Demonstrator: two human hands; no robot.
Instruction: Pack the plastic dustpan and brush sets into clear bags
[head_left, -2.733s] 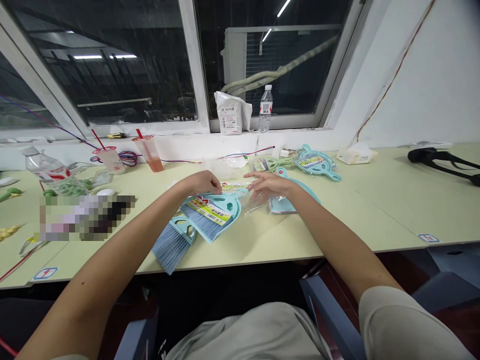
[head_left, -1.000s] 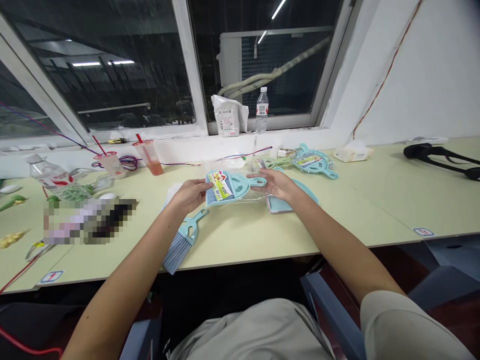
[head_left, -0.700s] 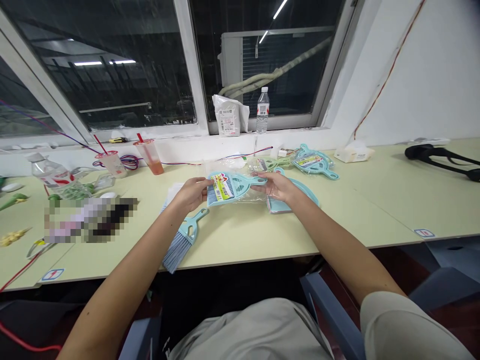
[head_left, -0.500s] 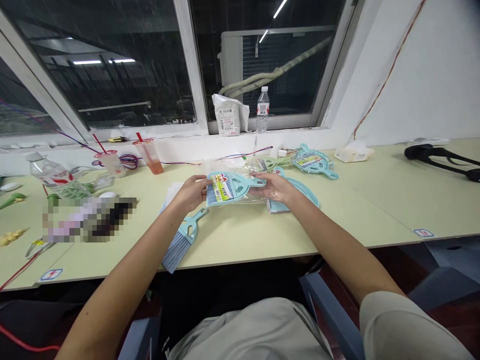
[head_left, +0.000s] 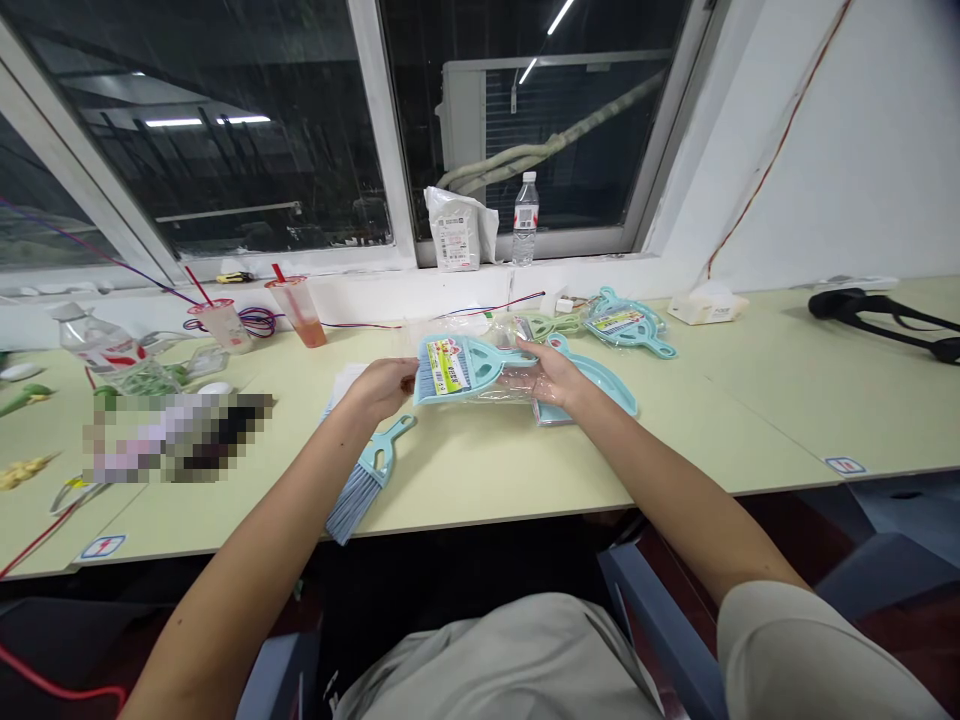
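We hold a light-blue dustpan-and-brush set (head_left: 484,370) over the table (head_left: 487,475), level between both hands, its bristle end toward our left and its handle toward our right. A yellow-green label (head_left: 448,366) crosses the bristles on the upper face.

Left hand (head_left: 386,388): we pinch the edge of the bristle end with curled fingers; the fingertips are partly hidden.

Right hand (head_left: 553,374): we grip the handle end, thumb uppermost, with clear plastic film (head_left: 510,385) bunched at the fingers.

Below the left hand, we see a loose brush (head_left: 375,465) lying aslant, bristles toward the table's near edge. Beside the right wrist, we find a second light-blue dustpan (head_left: 613,388), partly covered by the hand. Behind it lie a green wrapped item (head_left: 553,326) and a light-blue packaged set (head_left: 628,322). Farther right, we note a tissue pack (head_left: 707,305). On the sill, a water bottle (head_left: 525,225) stands upright just beside a white package (head_left: 456,235).
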